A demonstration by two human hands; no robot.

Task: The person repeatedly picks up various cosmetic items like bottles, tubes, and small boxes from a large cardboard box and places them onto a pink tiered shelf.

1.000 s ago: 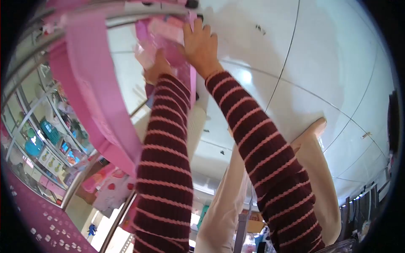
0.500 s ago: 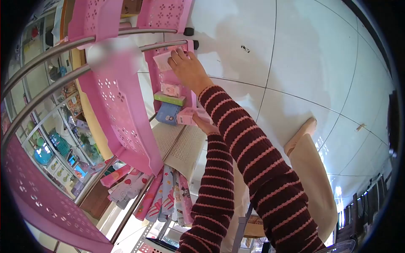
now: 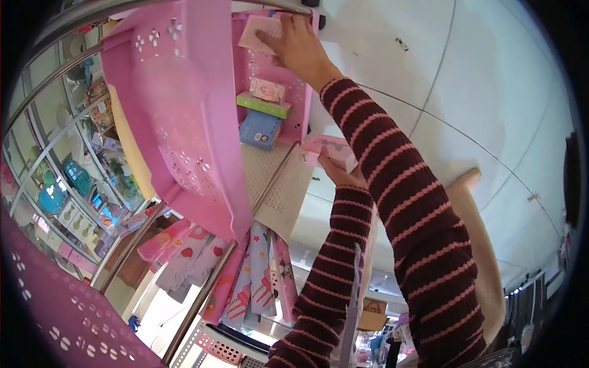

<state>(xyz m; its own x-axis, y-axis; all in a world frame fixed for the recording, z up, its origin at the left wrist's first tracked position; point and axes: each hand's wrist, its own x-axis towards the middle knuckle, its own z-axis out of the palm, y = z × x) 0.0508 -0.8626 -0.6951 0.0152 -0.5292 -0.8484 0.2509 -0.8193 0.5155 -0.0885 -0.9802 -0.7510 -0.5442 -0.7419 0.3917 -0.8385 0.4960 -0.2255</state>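
Observation:
My right hand (image 3: 300, 46) reaches into a pink perforated rack basket (image 3: 299, 113), its fingers closed on a pale pink box (image 3: 253, 35). Lower down, my left hand (image 3: 337, 168) grips a pink box (image 3: 316, 145) with a pale panel, held outside the basket over the floor. Its thumb lies on the box's face. Between the two hands, a small pink-and-white box (image 3: 268, 89), a green box (image 3: 265, 105) and a blue box (image 3: 261, 129) sit in the basket. The blue one is at the basket's near end.
A larger pink basket (image 3: 184, 116) hangs on metal rails at the left. Below the boxes is a beige perforated panel (image 3: 279, 184). Patterned rolls (image 3: 261, 270) stand under it. Glass shelves (image 3: 67, 190) with goods are at far left; white floor tiles (image 3: 417, 67) lie right.
My left hand has drawn the pink box away from beside the blue box, out of the basket. My right hand stays on the pale pink box. The view has shifted.

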